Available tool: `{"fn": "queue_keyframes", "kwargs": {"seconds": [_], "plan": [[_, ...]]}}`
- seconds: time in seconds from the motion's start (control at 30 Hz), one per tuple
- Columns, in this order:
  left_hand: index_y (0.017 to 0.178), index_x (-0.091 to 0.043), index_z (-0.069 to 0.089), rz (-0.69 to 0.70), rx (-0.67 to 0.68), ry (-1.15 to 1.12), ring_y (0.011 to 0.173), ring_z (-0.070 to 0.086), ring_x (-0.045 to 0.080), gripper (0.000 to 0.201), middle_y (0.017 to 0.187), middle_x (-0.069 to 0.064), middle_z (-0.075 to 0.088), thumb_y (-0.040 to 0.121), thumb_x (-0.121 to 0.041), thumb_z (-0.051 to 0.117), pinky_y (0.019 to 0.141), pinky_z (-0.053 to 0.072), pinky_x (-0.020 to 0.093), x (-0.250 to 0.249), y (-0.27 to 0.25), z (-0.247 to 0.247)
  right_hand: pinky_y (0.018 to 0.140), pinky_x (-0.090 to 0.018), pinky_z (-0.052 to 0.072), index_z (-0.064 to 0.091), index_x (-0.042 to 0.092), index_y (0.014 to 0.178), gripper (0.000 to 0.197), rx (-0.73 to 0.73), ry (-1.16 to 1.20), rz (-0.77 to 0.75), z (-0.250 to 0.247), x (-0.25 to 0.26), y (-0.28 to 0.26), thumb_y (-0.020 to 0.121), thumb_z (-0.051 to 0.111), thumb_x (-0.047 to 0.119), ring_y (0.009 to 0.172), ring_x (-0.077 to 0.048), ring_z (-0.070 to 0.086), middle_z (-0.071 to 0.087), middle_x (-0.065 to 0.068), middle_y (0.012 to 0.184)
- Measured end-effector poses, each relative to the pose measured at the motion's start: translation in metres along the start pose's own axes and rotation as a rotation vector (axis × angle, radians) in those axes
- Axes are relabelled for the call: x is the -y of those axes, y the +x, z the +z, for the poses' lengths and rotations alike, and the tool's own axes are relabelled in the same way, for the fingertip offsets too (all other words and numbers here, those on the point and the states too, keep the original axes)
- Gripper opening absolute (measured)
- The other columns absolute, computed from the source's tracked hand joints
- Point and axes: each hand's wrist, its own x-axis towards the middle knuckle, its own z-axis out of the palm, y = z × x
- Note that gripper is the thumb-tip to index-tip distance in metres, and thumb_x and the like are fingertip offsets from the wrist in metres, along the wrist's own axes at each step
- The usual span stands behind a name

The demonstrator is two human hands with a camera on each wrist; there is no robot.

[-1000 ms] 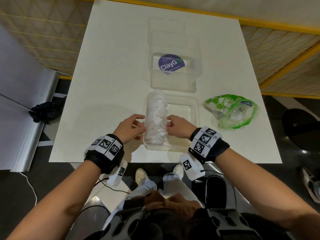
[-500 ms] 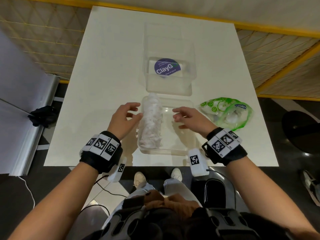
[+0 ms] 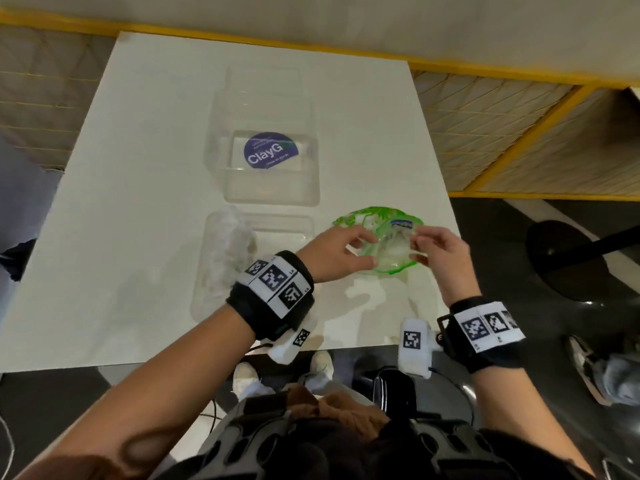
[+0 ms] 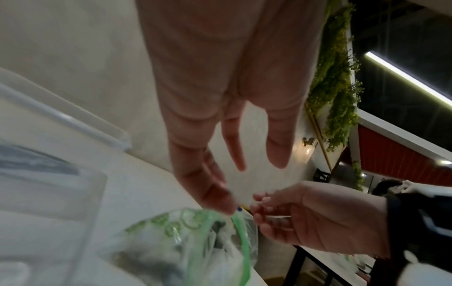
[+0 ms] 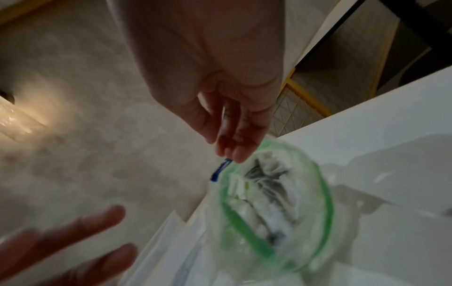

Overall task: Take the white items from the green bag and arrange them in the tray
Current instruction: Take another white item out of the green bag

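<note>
My left hand (image 3: 341, 252) and right hand (image 3: 438, 252) sit in the middle right of the head view, one at each side of the green bag (image 3: 384, 237), which is on the bench (image 3: 138, 202) close to its right edge. The left fingers are loosely spread, the index tip touching the bag's green rim; whether it pinches the plastic yet I cannot tell. The right fingers are lightly curled at the other side of the rim, by the small blue tab (image 5: 220, 170); a firm pinch is not visible there either.

The mouth gapes open between my hands, and the white items (image 5: 259, 195) lie crumpled inside it, just below my fingertips.

The risks, as I judge them: the film is thin and slippery, so a poor pinch could let the mouth fall shut. The bag is near the bench edge, so a sideways tug might drag it off. The white pieces look tangled, so pulling one could bring out several at once, or lift the bag with them if my other hand does not hold it down.

To the left of the bag, past my left wrist, lies the clear tray (image 3: 256, 268), with one white bundle (image 3: 227, 247) already along its left side. Behind it stands a clear box (image 3: 266, 161) with a purple label.
</note>
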Motion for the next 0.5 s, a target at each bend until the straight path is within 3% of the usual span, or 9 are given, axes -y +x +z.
{"fn": "queue_keyframes", "kwargs": {"seconds": [0.03,0.1,0.17,0.23,0.37,0.5], "plan": [[0.118,-0.011,0.060,-0.002,0.017,0.081,0.101,0.055,0.014,0.034,0.119,0.008,0.055,0.085,-0.019,0.065,0.084,0.042,0.020,-0.002,0.011,0.009,0.066,-0.016,0.053,0.058,0.006,0.100,0.018,0.034,-0.049,0.029,-0.004,-0.009,0.005,0.091,0.046,-0.004,0.086,-0.019,0.057,0.060,-0.009,0.090],[0.123,-0.016,0.059,-0.069,0.019,0.233,0.131,0.034,0.023,0.038,0.137,0.016,0.041,0.086,-0.024,0.063,0.104,0.028,0.023,-0.004,0.029,0.025,0.084,-0.030,0.053,0.062,0.008,0.101,0.020,0.099,-0.153,0.058,-0.007,-0.024,0.013,0.090,0.048,-0.002,0.097,-0.023,0.057,0.062,-0.012,0.100],[0.130,-0.021,0.053,-0.189,0.040,0.373,0.140,0.018,0.027,0.044,0.148,0.016,0.021,0.088,-0.031,0.060,0.112,0.021,0.030,-0.004,0.045,0.039,0.099,-0.041,0.045,0.064,0.010,0.107,0.024,0.162,-0.277,0.027,-0.008,-0.031,0.019,0.090,0.050,0.002,0.108,-0.025,0.057,0.063,-0.012,0.113],[0.135,-0.018,0.047,-0.217,0.026,0.465,0.138,0.024,0.029,0.049,0.149,0.017,0.020,0.089,-0.030,0.058,0.111,0.022,0.030,-0.005,0.058,0.050,0.106,-0.038,0.039,0.061,0.008,0.118,0.031,0.238,-0.389,-0.028,-0.005,-0.031,0.024,0.091,0.046,0.003,0.118,-0.024,0.052,0.059,-0.011,0.125],[0.124,-0.009,0.057,-0.127,-0.214,0.419,0.118,0.048,0.031,0.036,0.127,0.018,0.048,0.088,-0.008,0.054,0.098,0.032,0.029,-0.006,0.071,0.058,0.105,-0.028,0.030,0.044,0.012,0.135,0.041,0.264,-0.441,-0.049,-0.005,-0.025,0.035,0.095,0.039,0.005,0.129,-0.023,0.042,0.045,-0.008,0.141],[0.114,-0.008,0.063,-0.094,-0.345,0.368,0.101,0.054,0.031,0.034,0.114,0.017,0.052,0.086,0.005,0.047,0.083,0.035,0.023,-0.005,0.067,0.057,0.101,-0.024,0.029,0.044,0.005,0.131,0.039,0.183,-0.554,-0.119,-0.012,-0.016,0.045,0.093,0.038,0.002,0.128,-0.027,0.040,0.045,-0.014,0.137]]}}
